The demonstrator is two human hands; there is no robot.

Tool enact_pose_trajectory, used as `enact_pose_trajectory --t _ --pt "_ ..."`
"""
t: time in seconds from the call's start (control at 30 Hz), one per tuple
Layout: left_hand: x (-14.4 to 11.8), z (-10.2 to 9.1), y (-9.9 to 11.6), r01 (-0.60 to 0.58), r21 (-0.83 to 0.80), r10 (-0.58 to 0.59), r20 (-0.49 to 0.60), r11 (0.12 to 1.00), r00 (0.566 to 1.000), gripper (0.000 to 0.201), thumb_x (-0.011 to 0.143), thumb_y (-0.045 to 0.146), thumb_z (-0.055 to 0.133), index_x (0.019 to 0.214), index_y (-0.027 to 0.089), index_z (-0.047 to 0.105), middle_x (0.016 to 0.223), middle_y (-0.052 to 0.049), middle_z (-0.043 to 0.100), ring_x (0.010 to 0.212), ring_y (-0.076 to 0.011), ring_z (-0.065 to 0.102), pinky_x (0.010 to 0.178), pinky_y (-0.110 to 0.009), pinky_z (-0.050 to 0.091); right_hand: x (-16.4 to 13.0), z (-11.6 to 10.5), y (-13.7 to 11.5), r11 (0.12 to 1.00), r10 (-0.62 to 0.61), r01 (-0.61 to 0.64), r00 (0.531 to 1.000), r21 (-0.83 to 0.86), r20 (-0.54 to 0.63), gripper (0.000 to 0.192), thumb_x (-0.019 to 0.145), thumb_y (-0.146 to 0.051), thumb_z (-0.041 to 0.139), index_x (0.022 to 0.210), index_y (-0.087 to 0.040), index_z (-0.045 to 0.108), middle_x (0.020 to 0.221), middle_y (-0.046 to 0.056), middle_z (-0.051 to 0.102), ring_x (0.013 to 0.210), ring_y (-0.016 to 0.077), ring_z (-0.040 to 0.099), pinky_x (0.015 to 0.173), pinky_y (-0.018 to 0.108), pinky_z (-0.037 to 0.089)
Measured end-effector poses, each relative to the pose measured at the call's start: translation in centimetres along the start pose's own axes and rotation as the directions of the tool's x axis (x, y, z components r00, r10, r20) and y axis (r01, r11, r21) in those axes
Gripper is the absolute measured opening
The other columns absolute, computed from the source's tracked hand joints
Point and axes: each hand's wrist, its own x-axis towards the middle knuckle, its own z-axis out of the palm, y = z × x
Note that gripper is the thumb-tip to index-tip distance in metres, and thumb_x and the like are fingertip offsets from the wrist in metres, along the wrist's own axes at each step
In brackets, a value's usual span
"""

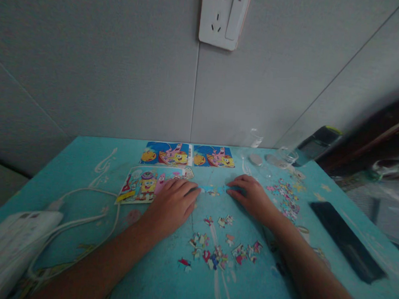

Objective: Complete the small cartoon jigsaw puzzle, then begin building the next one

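Observation:
My left hand (pixel 172 203) lies palm down on the turquoise table (pixel 82 168), its fingertips at a small joined strip of blue jigsaw pieces (pixel 213 190). My right hand (pixel 250 196) rests flat on the other side of that strip, fingertips touching it. Loose jigsaw pieces (pixel 218 248) are scattered just in front of both hands. A partly covered cartoon picture card (pixel 141 186) lies under and left of my left hand. Neither hand grips anything.
Two cartoon picture cards (pixel 188 154) lie at the table's far edge by the wall. More loose pieces (pixel 286 199) sit at the right. A white power strip (pixel 8 245) with cable is at the left, a black phone (pixel 346 242) at the right, a wall socket (pixel 224 17) above.

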Motion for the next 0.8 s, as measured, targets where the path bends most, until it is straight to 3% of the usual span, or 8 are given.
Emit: enact_pose_trajectory --t 0.8 --pt "-0.05 0.02 -0.06 0.0 -0.006 0.0 0.02 1.0 1.0 0.031 0.095 0.022 0.057 0.126 0.022 0.061 0.123 -0.007 0.064 0.114 -0.0281 0.054 0.099 -0.05 0.041 -0.35 0.03 -0.25 0.993 -0.078 0.08 0.996 -0.087 0.032 0.023 0.093 -0.031 0.064 0.114 -0.027 0.071 0.111 0.007 0.067 0.104 0.024 0.061 0.093 0.043 0.046"
